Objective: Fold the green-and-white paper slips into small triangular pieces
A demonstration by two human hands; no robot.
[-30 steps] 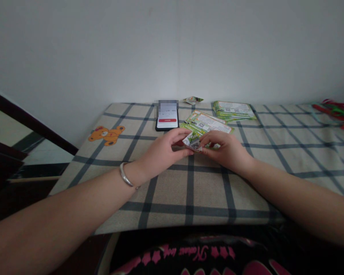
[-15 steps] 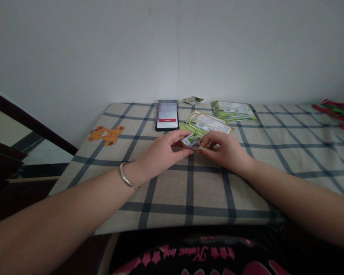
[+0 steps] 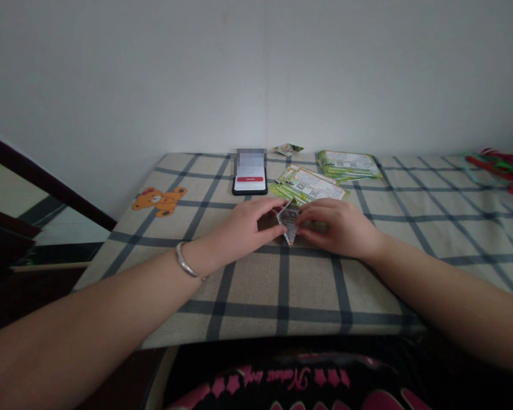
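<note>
Between both hands is a small folded paper [image 3: 289, 223], printed in green and white, with a point facing down toward me. My left hand [image 3: 259, 223] pinches its left side between thumb and fingers. On the other side my right hand [image 3: 336, 226] grips the right edge, its fingers curled and partly covering it. Just behind the hands lie several flat printed leaflets [image 3: 312, 185], green, white and orange. A folded paper piece [image 3: 289, 149] of similar print rests by the wall.
A phone [image 3: 250, 179] with a lit screen lies left of the leaflets. Farther right sits a stack of leaflets [image 3: 350, 162]. An orange bear sticker [image 3: 159, 200] is on the checked tablecloth [image 3: 248, 285]. Red and green strips [image 3: 502, 171] lie at the far right.
The folded paper has turned in my hands, from lying fairly flat to standing with its point downward. Both hands stay in nearly the same place, with the right fingers shifted slightly.
</note>
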